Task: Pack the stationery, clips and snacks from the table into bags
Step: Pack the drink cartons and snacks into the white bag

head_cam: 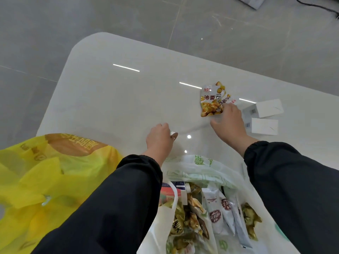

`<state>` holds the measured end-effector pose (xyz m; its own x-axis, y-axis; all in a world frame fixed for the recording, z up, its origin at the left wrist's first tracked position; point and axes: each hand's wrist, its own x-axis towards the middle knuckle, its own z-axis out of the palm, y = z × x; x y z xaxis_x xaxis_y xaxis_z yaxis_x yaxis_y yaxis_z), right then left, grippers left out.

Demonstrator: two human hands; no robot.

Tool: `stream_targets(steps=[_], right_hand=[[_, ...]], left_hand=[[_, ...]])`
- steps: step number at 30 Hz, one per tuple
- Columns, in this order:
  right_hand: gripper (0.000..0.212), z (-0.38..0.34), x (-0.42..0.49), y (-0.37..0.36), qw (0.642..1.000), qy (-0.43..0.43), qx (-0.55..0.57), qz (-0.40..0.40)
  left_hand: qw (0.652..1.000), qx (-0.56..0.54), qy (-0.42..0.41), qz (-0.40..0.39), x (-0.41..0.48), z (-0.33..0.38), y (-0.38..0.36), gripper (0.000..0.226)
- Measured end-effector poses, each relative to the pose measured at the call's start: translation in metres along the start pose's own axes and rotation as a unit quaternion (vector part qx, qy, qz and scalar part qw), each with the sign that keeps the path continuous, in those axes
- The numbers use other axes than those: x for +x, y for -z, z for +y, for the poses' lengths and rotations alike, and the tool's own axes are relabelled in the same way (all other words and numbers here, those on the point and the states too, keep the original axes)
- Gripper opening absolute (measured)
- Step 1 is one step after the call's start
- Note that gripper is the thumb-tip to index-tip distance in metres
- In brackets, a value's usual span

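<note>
Two chestnut snack packets (211, 102) lie overlapping on the white table (113, 99). My right hand (229, 123) rests on their lower right edge, fingers spread and touching them. My left hand (160, 138) is curled shut around a small white and silver object (173, 133) near the table's front. Below my arms a white bag with green print (198, 169) stands open, holding several snack packets and a carton. A yellow bag (45, 180) lies at the front left.
Two white boxes (264, 116) lie on the table just right of my right hand. The table's rounded far-left corner (86, 43) drops to a grey tiled floor. A black cable (315, 6) runs across the floor at the top right.
</note>
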<state>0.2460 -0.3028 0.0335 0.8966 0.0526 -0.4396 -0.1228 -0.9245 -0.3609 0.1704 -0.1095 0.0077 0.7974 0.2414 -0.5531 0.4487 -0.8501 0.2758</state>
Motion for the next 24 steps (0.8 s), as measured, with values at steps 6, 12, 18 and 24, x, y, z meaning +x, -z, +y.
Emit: stream_targets(steps=[6, 12, 18, 24], right_hand=[[0.066, -0.004, 0.033, -0.003, 0.999, -0.031, 0.003, 0.015], [0.066, -0.022, 0.059, -0.012, 0.991, -0.120, -0.008, 0.063], [0.039, -0.020, 0.044, -0.019, 0.994, -0.099, -0.010, 0.040], [0.025, -0.011, 0.019, -0.008, 0.995, -0.075, 0.056, 0.036]], left_hand=[[0.997, -0.078, 0.023, -0.012, 0.017, 0.003, 0.017, 0.020], [0.995, -0.088, 0.017, -0.038, 0.024, 0.000, 0.023, 0.033], [0.986, -0.161, 0.023, -0.035, 0.020, 0.004, 0.025, 0.040], [0.979, -0.200, 0.005, -0.029, 0.006, 0.023, 0.036, 0.042]])
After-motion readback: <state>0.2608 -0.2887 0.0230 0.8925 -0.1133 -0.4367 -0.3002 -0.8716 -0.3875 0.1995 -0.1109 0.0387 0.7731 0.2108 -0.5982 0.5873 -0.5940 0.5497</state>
